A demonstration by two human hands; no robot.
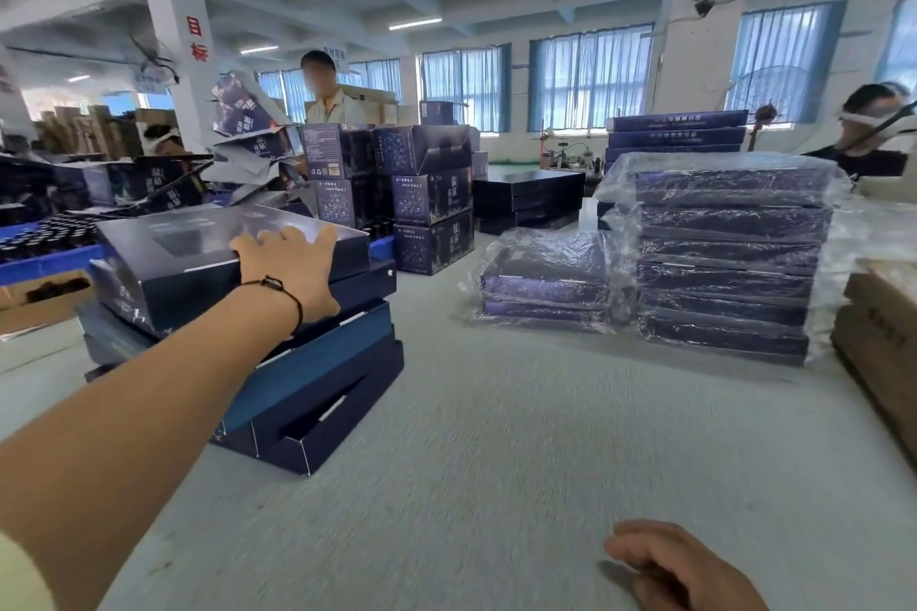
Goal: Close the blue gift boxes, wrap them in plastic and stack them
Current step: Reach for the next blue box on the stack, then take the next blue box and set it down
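The left hand (290, 270) reaches forward with its fingers (278, 236) spread and almost straight; they lie flat on the lid of the top blue gift box (218, 258), near the box's right front edge, and the palm covers that edge. The fingers are not curled around anything. A thin black bracelet (278, 293) sits on the wrist.

This top box lies on an uneven pile of open blue boxes (317, 387) at the left of the grey table (496, 461). It is flat, and its long axis runs from left to right, turned slightly so that the right end points away from the person. The boxes under it are shifted against each other, and the lowest one shows a dark slot in its front wall.

The right hand (680, 566) rests low on the table near the bottom edge of the view, fingers loosely bent, holding nothing, well apart from the pile.

To the right stand a tall stack of boxes wrapped in plastic (724, 258) and, just beside it, a low wrapped stack (546, 283). Between these and the left pile the table is bare. Behind the left pile are upright printed cartons (426, 199) and a blue tray with dark bottles (44, 238). A brown carton (878, 337) stands at the right edge. Other persons work at the far side.
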